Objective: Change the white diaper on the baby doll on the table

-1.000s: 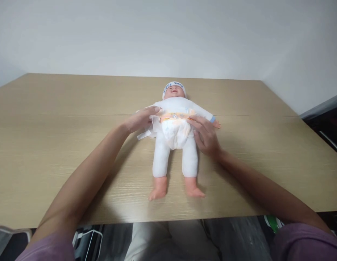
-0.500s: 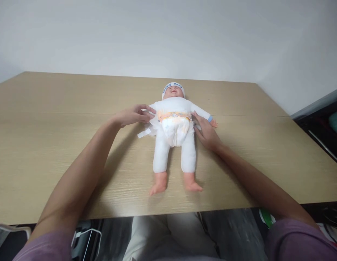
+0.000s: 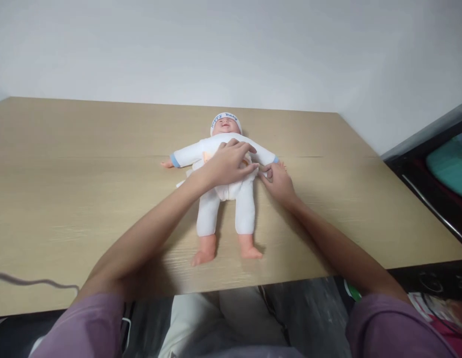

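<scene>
The doll (image 3: 245,206) lay face-up in the middle of the table (image 3: 85,164), head away from the person. The left hand (image 3: 229,164) rested flat over its diaper (image 3: 231,188), fingers slightly spread. The right hand (image 3: 277,181) pinched the diaper's side edge with its fingertips.

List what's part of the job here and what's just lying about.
In use: doll, its diaper, left hand flat on its belly, right hand at the diaper's side, table underneath.
Lying about: grey cord at the near left, teal bundle far right.
</scene>
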A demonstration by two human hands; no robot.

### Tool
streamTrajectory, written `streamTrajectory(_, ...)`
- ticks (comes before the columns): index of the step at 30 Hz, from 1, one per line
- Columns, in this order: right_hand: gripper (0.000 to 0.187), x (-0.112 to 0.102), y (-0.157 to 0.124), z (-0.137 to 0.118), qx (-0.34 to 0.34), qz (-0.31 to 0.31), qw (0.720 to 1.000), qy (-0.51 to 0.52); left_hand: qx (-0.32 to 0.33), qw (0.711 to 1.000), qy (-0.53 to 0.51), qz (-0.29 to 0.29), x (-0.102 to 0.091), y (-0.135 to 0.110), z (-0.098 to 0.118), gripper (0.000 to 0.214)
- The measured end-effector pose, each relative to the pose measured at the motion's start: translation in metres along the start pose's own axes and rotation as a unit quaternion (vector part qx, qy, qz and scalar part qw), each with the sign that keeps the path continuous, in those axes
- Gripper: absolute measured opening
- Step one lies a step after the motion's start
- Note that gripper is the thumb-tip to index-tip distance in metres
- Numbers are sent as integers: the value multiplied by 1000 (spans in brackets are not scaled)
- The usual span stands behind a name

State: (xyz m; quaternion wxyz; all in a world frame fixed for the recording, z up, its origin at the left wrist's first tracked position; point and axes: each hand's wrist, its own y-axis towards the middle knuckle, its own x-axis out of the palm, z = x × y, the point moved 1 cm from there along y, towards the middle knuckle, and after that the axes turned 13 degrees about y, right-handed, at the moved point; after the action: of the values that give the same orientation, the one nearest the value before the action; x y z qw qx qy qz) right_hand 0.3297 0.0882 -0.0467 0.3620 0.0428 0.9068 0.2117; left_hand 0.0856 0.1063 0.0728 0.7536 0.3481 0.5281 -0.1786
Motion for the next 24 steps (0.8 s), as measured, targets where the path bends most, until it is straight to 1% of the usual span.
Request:
streamTrajectory(2, 27, -1, 1, 2, 24, -3, 1000, 13, -12, 999, 30, -5, 16, 7, 3, 36)
streamTrajectory(5, 32, -1, 3, 5, 70, 1, 997, 40, -19, 998, 61, 11, 26, 7, -1, 35)
streamTrajectory(8, 34, -2, 4, 4, 93, -1, 994, 59, -27, 997, 76, 21, 27, 4, -6, 40)
streamTrajectory(11, 33, -3, 4, 1, 91, -10, 994, 63, -30, 996, 81, 16, 25, 2, -7, 44)
streamTrajectory(14, 38, -8, 5, -3, 98, -14, 992, 78, -25, 996, 79, 13, 24, 2, -4, 45)
streamTrajectory(17, 41, -13, 8, -4, 112, -21, 984, 139, -24, 996, 86, 8, 23, 1, -2, 40)
streamTrajectory(20, 42, -15, 11, -2, 126, -16, 967, 219, -33, 995, 98, 5, 23, 0, 0, 35)
streamTrajectory(24, 41, -15, 13, 0, 127, 9, 954, 272, -48, 992, 115, 10, 24, -1, 1, 39)
